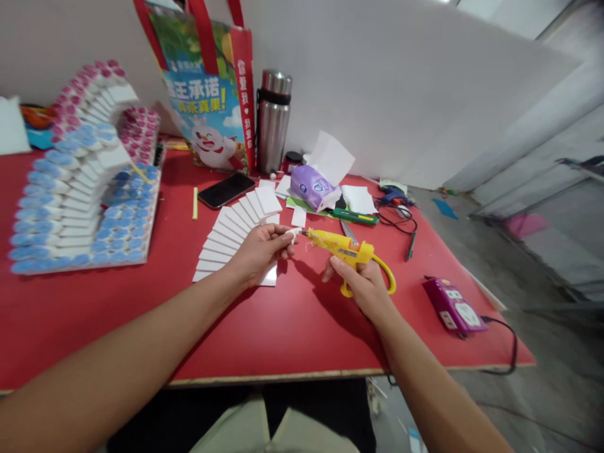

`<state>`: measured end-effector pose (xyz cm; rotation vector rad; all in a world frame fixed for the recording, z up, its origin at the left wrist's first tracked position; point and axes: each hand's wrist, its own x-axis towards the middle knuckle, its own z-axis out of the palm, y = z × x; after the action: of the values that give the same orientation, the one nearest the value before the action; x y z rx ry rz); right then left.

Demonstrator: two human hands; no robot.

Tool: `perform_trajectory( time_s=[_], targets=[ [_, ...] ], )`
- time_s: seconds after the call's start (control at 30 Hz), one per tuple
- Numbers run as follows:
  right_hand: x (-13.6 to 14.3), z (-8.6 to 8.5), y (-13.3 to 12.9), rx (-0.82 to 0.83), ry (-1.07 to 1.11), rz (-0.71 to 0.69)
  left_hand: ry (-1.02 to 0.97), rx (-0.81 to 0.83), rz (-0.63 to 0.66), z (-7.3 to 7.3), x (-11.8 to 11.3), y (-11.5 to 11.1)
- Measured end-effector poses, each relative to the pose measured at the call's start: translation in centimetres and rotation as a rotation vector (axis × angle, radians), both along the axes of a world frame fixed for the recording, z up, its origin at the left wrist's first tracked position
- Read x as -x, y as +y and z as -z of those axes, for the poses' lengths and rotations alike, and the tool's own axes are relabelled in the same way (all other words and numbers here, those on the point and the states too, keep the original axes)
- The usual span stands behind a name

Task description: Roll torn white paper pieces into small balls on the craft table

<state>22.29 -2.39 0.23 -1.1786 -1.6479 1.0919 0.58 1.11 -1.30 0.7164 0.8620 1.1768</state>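
One glue gun point(342, 244), left grip point(291, 237) pinching white piece point(294, 233), fan of white slats point(229, 236) beneath

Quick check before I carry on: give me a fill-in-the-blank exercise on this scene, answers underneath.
The glue gun in the right hand is ____.
The left hand pinches a small ____ piece.
In the picture, the steel flask stands to the ____ of the printed bag.
The tabletop is ____.

Missing words: yellow; white; right; red.

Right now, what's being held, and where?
The right hand holds the glue gun by its handle; the left hand pinches a small white piece by one edge.
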Motion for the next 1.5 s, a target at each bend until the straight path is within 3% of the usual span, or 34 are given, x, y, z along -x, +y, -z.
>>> perform_trajectory(
  time_s=[0.6, 1.5],
  targets=[
    [-0.05, 0.59, 0.17, -0.011, -0.102, 0.007, -0.001, -0.013, 0.034, -0.07, 0.11, -0.09],
    [-0.21, 0.71, 0.18, -0.006, -0.059, 0.003, -0.051, 0.033, 0.062, -0.02, 0.53, 0.19]
  ],
)
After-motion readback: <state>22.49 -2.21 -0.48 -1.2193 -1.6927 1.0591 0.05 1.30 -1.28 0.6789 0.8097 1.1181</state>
